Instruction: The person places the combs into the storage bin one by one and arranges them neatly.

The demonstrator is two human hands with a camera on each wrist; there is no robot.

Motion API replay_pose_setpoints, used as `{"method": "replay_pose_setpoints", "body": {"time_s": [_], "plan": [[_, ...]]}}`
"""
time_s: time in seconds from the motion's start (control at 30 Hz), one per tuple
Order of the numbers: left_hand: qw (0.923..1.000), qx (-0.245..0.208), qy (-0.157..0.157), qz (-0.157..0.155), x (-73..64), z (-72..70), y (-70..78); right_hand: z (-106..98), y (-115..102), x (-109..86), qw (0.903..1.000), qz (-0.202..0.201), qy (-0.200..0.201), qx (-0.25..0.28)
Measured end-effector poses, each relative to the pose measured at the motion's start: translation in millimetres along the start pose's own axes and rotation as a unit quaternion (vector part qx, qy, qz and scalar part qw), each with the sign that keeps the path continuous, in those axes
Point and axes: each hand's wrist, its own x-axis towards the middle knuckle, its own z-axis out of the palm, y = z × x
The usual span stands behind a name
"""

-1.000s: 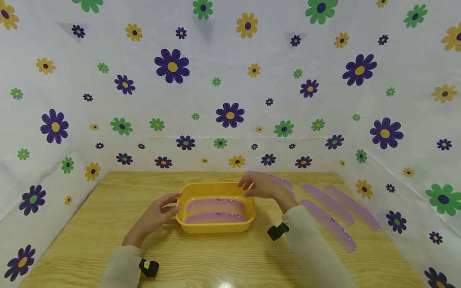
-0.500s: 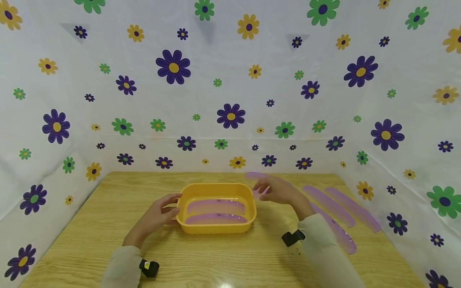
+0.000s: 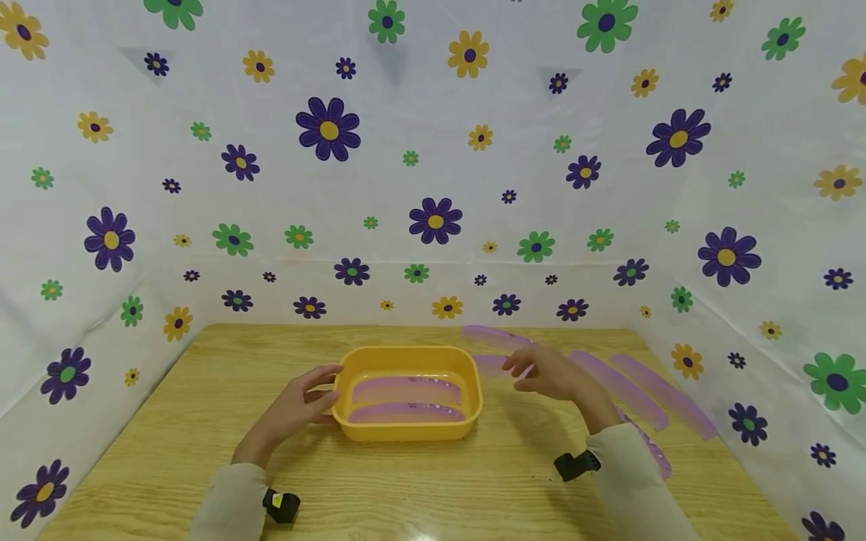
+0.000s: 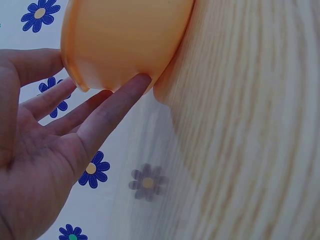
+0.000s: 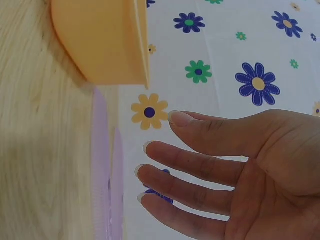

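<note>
A yellow plastic basin (image 3: 408,432) stands on the table with two translucent purple combs inside, a rear comb (image 3: 402,391) and a front comb (image 3: 406,412). At its left end my left hand (image 3: 298,406) touches the wall with extended fingers (image 4: 112,112), the thumb side up by the rim. My right hand (image 3: 551,373) is off the basin's right side, holding nothing, its fingers loosely bent and apart in the right wrist view. Beneath and beyond it lie two more purple combs, the nearer comb (image 3: 489,366) partly hidden by the hand and the farther comb (image 3: 494,335) at the table's back edge.
Right of the right forearm lie more purple combs: an inner comb (image 3: 622,391), an outer comb (image 3: 666,397) and a comb (image 3: 652,453) mostly covered by the sleeve. White flower-printed cloth (image 3: 379,180) encloses the wooden table (image 3: 406,488) at the back and sides.
My right hand has moved from over the basin's right rim out to the right, uncovering part of the combs behind it. The left hand stays at the basin's left end.
</note>
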Motion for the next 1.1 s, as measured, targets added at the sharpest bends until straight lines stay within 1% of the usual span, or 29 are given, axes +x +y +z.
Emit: {"method": "replay_pose_setpoints", "body": {"time_s": [0.2, 0.4, 0.5, 0.63, 0.77, 0.93, 1.1], "plan": [[0.9999, -0.004, 0.008, -0.012, 0.4, 1.1, -0.2, -1, 13, -14.7, 0.9998, -0.016, 0.016, 0.0], [0.9998, 0.002, 0.012, -0.019, 0.4, 0.3, 0.4, -5, 24, -25.1, 0.9996, -0.011, 0.026, -0.008], [0.9998, -0.003, 0.01, -0.015, 0.2, 0.3, 0.3, -6, 29, -29.4, 0.9995, -0.014, 0.026, -0.009], [0.9999, -0.012, 0.001, -0.005, -0.6, 0.2, 0.4, -7, 33, -37.0, 0.9995, -0.017, 0.025, 0.002], [0.9998, -0.018, -0.003, -0.001, -1.2, -0.3, 2.2, -8, 39, -44.9, 0.9992, -0.02, 0.035, 0.006], [0.9997, -0.023, -0.004, -0.001, -1.1, 0.4, 3.3, -11, 47, -52.9, 0.9985, -0.007, 0.054, 0.007], [0.9998, -0.018, -0.006, 0.001, -0.7, 0.1, 3.4, -14, 53, -59.0, 0.9984, 0.002, 0.054, 0.017]]}}
